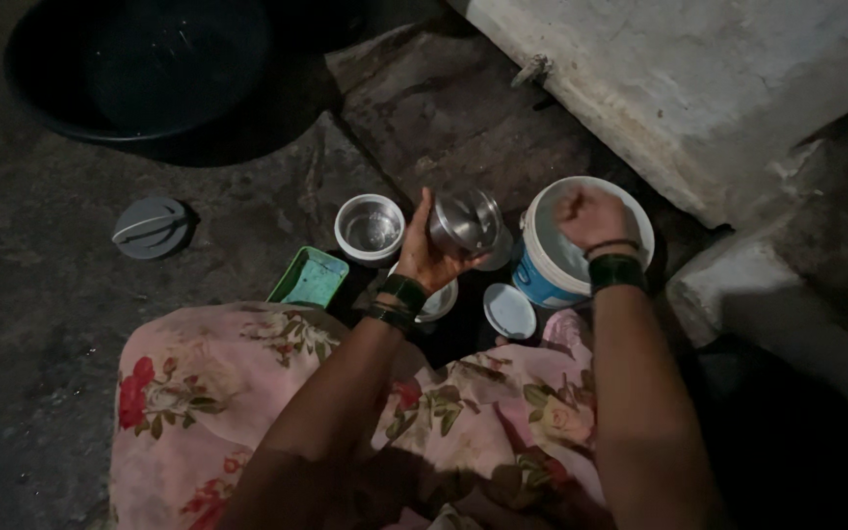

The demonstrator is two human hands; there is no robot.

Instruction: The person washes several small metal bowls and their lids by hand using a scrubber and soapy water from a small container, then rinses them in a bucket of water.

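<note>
A: Steel cup (463,222), tipped on its side, in the left hand (422,257). Fingers curl round its base; the mouth faces right, toward the white bucket (549,267).

B: And the right hand (589,216)?

A: Closed in a fist over the bucket's open top, just right of the cup. Whether it grips anything I cannot tell; the light is poor there.

B: So the cup's long axis runs roughly level, from the left palm toward the bucket?

A: Yes, with the left hand nearer; the right hand is close but apart from it.

B: What else lies around the bucket?

A: A small white lid (508,310) on the floor just below-left of it, a steel bowl (370,228) further left, a green tray (310,279) beyond that, and a grey lid (150,227) well to the left.
</note>
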